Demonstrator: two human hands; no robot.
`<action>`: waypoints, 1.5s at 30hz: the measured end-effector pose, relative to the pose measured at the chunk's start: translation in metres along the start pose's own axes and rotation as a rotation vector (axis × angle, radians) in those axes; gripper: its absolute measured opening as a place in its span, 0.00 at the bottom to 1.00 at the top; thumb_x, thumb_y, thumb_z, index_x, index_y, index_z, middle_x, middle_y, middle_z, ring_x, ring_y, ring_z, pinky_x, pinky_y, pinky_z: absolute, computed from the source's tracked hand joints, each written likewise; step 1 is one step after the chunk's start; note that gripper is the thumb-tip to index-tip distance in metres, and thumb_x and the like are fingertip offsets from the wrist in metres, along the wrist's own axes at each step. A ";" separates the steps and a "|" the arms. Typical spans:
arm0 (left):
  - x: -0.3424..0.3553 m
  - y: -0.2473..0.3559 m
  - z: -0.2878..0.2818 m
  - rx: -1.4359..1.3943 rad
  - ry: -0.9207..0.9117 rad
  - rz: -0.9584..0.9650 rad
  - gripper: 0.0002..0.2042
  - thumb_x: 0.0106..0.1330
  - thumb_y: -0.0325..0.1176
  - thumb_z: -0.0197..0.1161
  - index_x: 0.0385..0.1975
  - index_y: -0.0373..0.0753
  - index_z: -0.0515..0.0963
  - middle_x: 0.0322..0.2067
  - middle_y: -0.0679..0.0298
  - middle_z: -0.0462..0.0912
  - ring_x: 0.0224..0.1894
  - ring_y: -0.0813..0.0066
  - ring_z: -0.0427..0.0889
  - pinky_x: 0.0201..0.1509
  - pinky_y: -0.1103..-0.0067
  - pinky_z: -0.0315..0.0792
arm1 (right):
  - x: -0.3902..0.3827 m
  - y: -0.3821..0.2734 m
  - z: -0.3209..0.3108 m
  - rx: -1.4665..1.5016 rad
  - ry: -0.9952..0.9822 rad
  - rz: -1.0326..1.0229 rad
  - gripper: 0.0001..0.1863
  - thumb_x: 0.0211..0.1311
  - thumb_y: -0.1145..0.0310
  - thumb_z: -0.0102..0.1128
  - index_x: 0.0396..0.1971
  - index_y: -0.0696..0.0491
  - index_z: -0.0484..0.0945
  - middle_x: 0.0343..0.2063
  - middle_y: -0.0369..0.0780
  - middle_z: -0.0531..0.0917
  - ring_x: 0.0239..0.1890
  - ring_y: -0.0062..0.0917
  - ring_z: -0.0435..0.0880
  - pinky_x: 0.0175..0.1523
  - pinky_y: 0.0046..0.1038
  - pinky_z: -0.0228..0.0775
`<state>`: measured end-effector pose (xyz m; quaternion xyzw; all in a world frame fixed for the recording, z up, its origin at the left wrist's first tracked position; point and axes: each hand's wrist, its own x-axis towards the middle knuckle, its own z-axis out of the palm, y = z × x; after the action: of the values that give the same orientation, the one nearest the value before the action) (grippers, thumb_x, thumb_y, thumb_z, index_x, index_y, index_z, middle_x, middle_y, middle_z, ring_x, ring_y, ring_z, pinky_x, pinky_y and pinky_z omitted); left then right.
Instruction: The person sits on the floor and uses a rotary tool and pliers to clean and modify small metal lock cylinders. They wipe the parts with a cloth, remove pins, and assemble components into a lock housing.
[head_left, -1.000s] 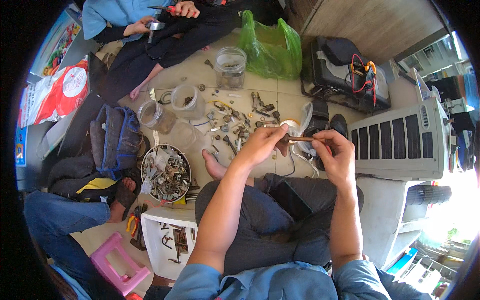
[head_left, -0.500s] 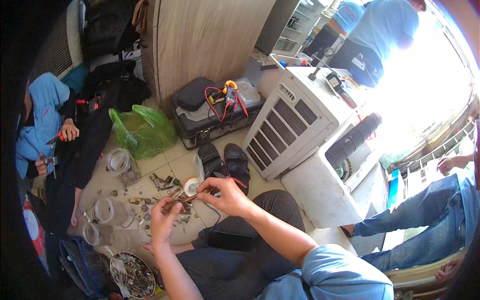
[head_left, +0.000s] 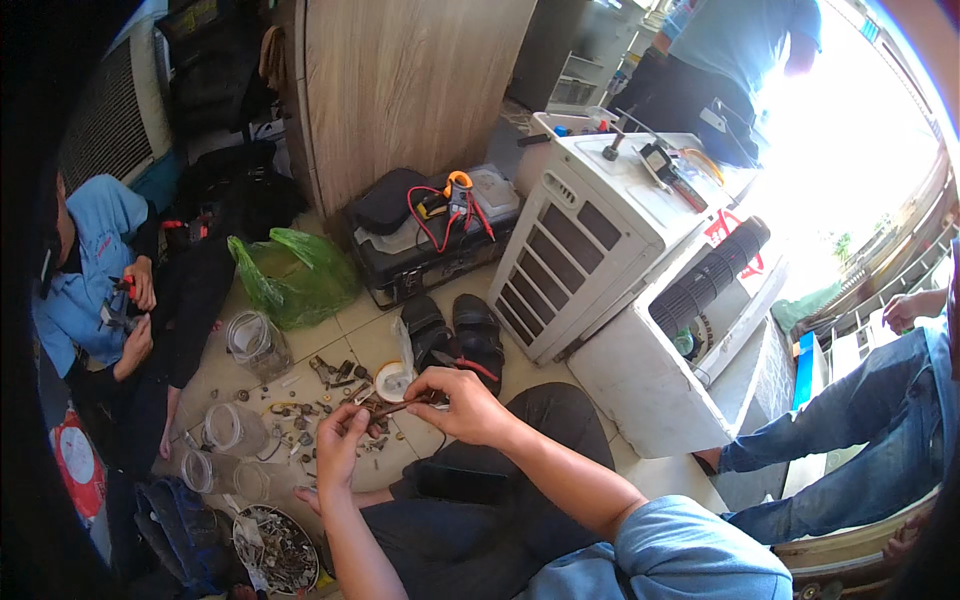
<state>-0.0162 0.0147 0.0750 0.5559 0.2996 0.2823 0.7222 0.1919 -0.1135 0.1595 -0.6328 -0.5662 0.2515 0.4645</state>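
Observation:
My left hand (head_left: 341,445) and my right hand (head_left: 465,406) are raised over my lap, with a thin brown, copper-looking piece of tube (head_left: 392,408) between them. The fingers of each hand pinch one end of it; its exact shape is too small to make out. Below and behind my hands, small metal fittings (head_left: 300,412) lie scattered on the tiled floor. Just beyond my right hand is a round white lid or dish (head_left: 393,381). Red-handled pliers (head_left: 468,364) lie by the dark sandals (head_left: 478,335).
Clear plastic jars (head_left: 236,428) and a tub of screws (head_left: 275,549) stand at left, near a green bag (head_left: 295,277). A clamp meter (head_left: 458,183) lies on a black toolbox (head_left: 440,262). Right is a white air-conditioner unit (head_left: 570,250). Co-workers sit at left (head_left: 100,235) and right (head_left: 850,420).
The view has shifted slightly. My hands still hold the piece, which now lies more level between them. At left, the co-worker's hands with the red-handled tool have come closer together.

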 end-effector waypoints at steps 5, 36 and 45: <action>-0.025 0.008 0.009 -0.031 -0.022 -0.056 0.10 0.72 0.34 0.67 0.41 0.32 0.81 0.30 0.62 0.86 0.30 0.74 0.83 0.41 0.79 0.75 | -0.022 -0.022 -0.016 -0.071 -0.042 -0.146 0.11 0.63 0.73 0.68 0.44 0.57 0.84 0.33 0.44 0.87 0.37 0.36 0.88 0.45 0.34 0.79; -0.084 -0.085 0.137 -0.423 -0.196 -0.151 0.10 0.73 0.34 0.65 0.44 0.34 0.82 0.32 0.60 0.86 0.34 0.69 0.86 0.44 0.71 0.82 | -0.229 0.009 -0.108 -0.590 0.319 0.240 0.36 0.69 0.45 0.63 0.69 0.52 0.69 0.63 0.51 0.76 0.66 0.46 0.74 0.72 0.43 0.65; -0.087 -0.068 0.138 -0.464 0.098 -0.177 0.13 0.75 0.40 0.65 0.51 0.39 0.82 0.38 0.65 0.86 0.37 0.76 0.84 0.41 0.75 0.78 | -0.410 0.081 -0.096 -0.072 0.215 0.759 0.54 0.69 0.36 0.58 0.79 0.58 0.47 0.77 0.51 0.54 0.81 0.38 0.47 0.82 0.36 0.38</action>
<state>0.0343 -0.1527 0.0472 0.3323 0.3091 0.3059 0.8369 0.2173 -0.5263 0.0462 -0.8358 -0.2485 0.3175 0.3727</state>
